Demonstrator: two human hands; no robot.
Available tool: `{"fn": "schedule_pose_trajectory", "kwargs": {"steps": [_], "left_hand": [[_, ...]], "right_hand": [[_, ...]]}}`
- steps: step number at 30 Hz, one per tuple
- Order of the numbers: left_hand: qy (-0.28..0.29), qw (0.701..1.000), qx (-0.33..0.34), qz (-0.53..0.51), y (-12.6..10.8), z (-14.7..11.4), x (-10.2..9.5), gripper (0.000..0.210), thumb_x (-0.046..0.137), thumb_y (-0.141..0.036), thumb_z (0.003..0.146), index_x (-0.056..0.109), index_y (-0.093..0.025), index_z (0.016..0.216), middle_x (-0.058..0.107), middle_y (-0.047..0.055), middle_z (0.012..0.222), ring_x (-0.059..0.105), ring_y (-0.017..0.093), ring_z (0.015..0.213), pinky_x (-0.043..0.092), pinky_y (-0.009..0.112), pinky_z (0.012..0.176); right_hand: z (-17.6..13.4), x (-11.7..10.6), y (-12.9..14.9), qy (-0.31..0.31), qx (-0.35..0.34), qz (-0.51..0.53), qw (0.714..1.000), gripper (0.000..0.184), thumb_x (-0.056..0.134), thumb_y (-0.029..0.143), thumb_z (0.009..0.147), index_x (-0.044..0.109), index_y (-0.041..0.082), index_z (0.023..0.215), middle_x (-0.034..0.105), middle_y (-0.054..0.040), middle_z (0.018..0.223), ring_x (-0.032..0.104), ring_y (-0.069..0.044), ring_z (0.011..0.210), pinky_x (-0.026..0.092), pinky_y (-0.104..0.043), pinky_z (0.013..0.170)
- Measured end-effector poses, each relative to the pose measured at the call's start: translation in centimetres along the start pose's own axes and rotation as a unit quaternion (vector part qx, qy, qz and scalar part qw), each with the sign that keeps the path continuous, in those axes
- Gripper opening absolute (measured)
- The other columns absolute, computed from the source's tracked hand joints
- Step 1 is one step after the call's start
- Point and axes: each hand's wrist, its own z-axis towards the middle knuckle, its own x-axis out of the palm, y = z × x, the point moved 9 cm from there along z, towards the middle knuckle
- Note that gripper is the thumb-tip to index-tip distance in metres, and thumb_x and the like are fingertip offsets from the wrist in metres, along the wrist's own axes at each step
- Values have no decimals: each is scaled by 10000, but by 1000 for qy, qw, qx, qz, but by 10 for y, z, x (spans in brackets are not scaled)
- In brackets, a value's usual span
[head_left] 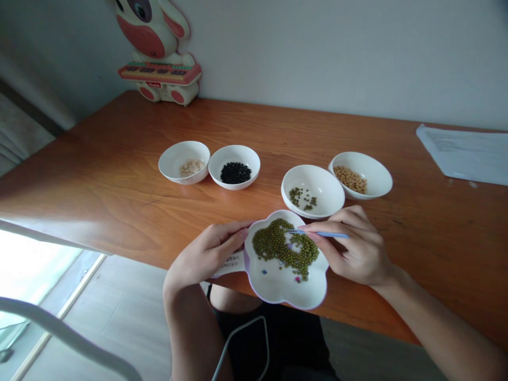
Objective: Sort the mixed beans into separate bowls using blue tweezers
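Note:
A white flower-shaped dish (286,291) with a lilac edge lies at the table's near edge. Many mung beans (273,241) cover its upper half. My left hand (208,251) pinches the dish's left rim between thumb and fingers. Under that hand shows a white piece with printed characters (235,263), partly hidden. My right hand (359,248) grips slim blue tweezers (327,234), their tips among the mung beans. Whether a bean is between the tips is too small to tell. Just beyond the dish, a white bowl (327,190) holds scattered mung beans.
Farther left stand a white bowl (169,159) with pale flat pieces and another bowl (254,159) with black beans. At right, a bowl (379,177) holds yellowish beans. A cow-shaped toy keyboard (161,74) and papers (476,156) are on the wooden table (130,211).

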Motion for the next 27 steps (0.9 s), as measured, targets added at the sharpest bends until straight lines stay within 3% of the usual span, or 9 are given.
{"fn": "schedule_pose_trajectory", "kwargs": {"steps": [5,9,19,27], "left_hand": [[-5,1000,13,6,-3,1,-1,471,537,-480,1059,642,-278,1471,737,17,1383,718,235,1183,551,267,1008],[0,1000,11,-3,-2,0,0,477,532,-483,1061,634,-275,1479,730,16,1395,718,231,1190,536,270,1040],[-3,1000,4,-1,1,0,0,471,523,-466,1066,629,-273,1482,747,15,1365,735,225,1133,572,249,927],[-12,1000,25,14,-1,1,-3,447,540,-462,1059,656,-292,1456,756,4,1349,737,223,1132,556,258,990]], "right_hand": [[-1,-8,-3,-28,18,5,999,290,739,65,851,718,247,1077,796,29,873,639,-133,677,470,-345,692],[-1,-4,-2,-8,7,-2,1000,247,735,92,869,706,233,1069,787,25,853,642,-136,680,463,-350,700],[-1,2,1,8,-7,-2,1000,205,750,91,862,719,177,1045,740,13,785,620,-127,652,437,-349,698],[1,4,2,10,-7,-4,1000,188,748,91,871,720,180,1034,738,18,786,622,-125,661,442,-346,704]]}}
